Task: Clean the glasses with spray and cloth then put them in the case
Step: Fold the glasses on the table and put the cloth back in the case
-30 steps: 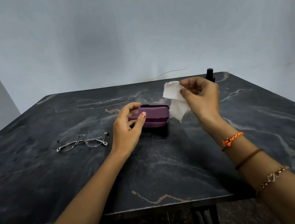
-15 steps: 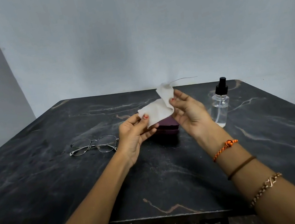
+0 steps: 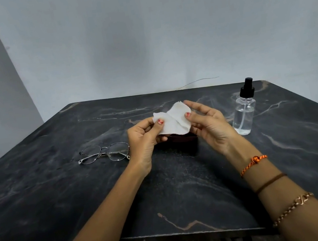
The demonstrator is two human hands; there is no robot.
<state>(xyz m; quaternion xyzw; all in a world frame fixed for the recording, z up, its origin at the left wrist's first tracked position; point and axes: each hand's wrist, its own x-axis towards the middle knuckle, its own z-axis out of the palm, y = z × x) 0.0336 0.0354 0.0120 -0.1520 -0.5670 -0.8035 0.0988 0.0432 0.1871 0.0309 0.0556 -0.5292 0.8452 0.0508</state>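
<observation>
A small white cloth (image 3: 173, 123) is held spread out above the table's middle. My left hand (image 3: 143, 141) pinches its left edge and my right hand (image 3: 210, 126) pinches its right edge. Under the cloth and hands lies the dark purple glasses case (image 3: 180, 138), mostly hidden. The thin metal-framed glasses (image 3: 106, 152) lie on the table to the left of my left hand, apart from it. A clear spray bottle (image 3: 244, 113) with a black nozzle stands upright to the right of my right hand.
Everything rests on a dark marble table (image 3: 62, 199) against a pale wall (image 3: 140, 39). A thin wire (image 3: 198, 81) lies along the table's far edge.
My left hand left the case and took the cloth's other edge. Both hands have spread the cloth flatter between them. The view has tilted up.
</observation>
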